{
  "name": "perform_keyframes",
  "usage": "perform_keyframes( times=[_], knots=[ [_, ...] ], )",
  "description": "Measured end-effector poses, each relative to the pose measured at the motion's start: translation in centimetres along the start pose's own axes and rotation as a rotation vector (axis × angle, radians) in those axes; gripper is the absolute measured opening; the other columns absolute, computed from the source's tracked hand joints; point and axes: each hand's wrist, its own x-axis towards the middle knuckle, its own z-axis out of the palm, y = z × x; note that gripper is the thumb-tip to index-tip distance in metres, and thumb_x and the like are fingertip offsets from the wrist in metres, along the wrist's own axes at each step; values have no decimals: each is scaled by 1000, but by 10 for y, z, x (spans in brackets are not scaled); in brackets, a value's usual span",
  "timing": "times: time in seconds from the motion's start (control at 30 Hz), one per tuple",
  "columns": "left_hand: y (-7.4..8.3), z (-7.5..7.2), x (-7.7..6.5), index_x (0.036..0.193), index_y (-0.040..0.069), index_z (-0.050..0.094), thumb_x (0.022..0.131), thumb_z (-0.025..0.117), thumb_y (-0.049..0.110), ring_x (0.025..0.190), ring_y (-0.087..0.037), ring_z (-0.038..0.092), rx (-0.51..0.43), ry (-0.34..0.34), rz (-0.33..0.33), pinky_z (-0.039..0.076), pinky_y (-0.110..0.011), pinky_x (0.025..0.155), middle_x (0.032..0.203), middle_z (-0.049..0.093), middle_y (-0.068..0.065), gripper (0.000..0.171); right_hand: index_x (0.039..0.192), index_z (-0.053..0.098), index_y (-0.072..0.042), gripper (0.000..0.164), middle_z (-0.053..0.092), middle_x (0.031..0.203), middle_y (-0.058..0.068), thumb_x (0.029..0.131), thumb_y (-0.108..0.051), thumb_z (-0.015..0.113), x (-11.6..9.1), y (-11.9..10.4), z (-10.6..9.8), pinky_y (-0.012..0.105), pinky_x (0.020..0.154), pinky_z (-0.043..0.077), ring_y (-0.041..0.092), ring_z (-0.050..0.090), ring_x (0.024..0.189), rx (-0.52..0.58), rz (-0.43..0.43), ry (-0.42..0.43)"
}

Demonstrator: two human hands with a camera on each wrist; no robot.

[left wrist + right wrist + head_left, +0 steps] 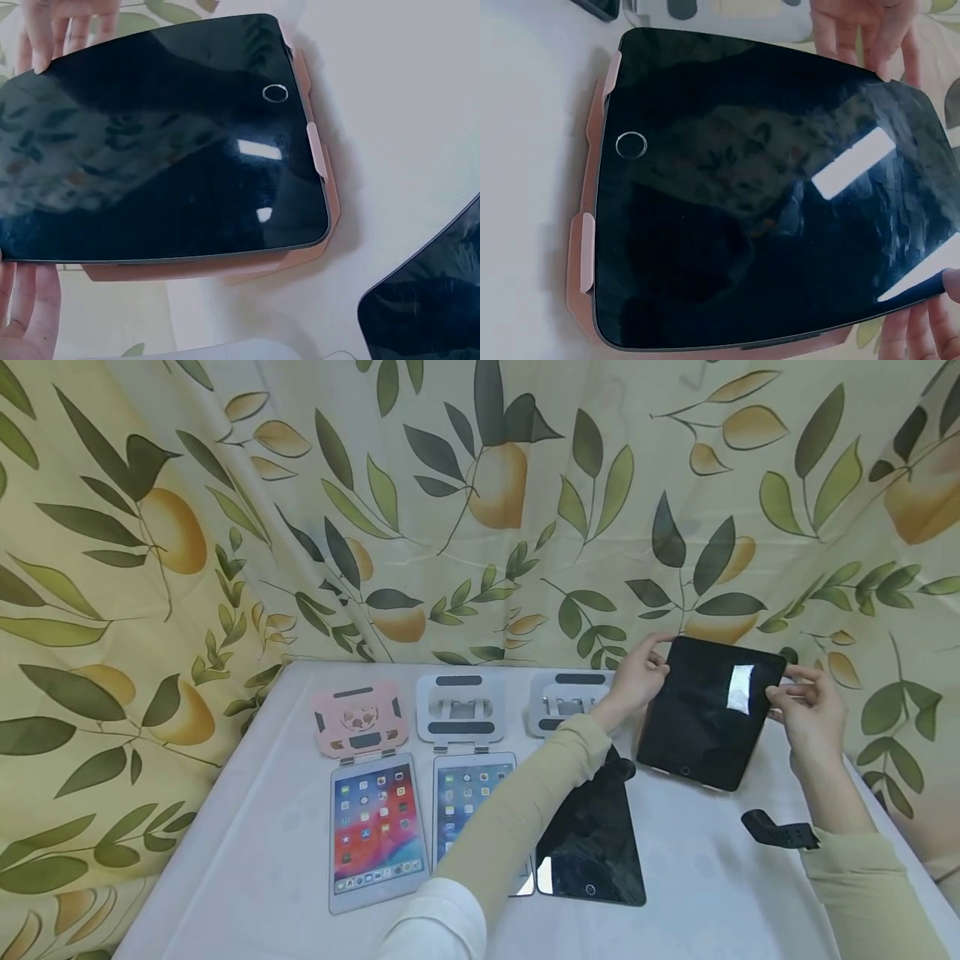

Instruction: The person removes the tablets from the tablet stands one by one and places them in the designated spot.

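Both hands hold a black-screened tablet (705,714) by the upper parts of its opposite long sides. My left hand (641,675) pinches the left edge; my right hand (812,706) pinches the right edge, thumb in front. The tablet leans back on a pink stand (319,150), whose two small lips (588,251) catch the lower edge by the round home button. Most of the stand is hidden behind the tablet. Left of it, another dark tablet (596,852) lies flat below a white stand (543,697), partly covered by my left forearm.
Two white tablets with lit screens, one (378,835) in full view and one (468,793) half behind my sleeve, lie on the white table (247,868). A pink stand (360,718) and a white stand (461,710) are behind them. A leaf-and-fruit patterned curtain (450,568) hangs at the back.
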Motion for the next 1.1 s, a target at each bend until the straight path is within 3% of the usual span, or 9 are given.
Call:
perform_keyframes(
  times=[0.23, 0.47, 0.77, 1.1],
  knots=[
    [1, -7, -5, 133, 26, 53, 93, 59, 6, 74, -4, 59, -15, -2, 36, 45, -11, 61, 90, 62, 1, 45, 108, 58, -23, 40, 54, 82, -8, 88, 11, 55, -10, -7, 1, 7, 56, 49, 1, 54, 67, 56, -37, 3],
    [5, -17, -21, 133, 25, 53, 93, 59, 7, 76, -4, 58, -62, -14, 51, 47, -13, 63, 93, 62, 1, 44, 113, 61, -20, 41, 57, 83, -7, 87, 11, 58, -25, -15, 1, 7, 57, 49, 2, 55, 68, 76, -91, -6],
    [12, -20, -51, 131, 28, 55, 91, 62, 6, 71, -1, 54, -103, -22, 20, 48, -14, 58, 91, 61, 2, 46, 113, 62, -15, 39, 59, 83, -5, 86, 11, 60, -46, -17, -14, 9, 58, 51, 2, 60, 67, 146, -158, -152],
    [13, -16, -83, 129, 20, 58, 87, 65, 1, 66, 2, 51, -149, -45, 29, 45, -12, 61, 88, 64, -5, 46, 112, 60, -15, 40, 63, 81, -6, 86, 16, 56, -63, -10, -35, 11, 60, 52, 3, 63, 64, 146, -171, -292]
  ],
)
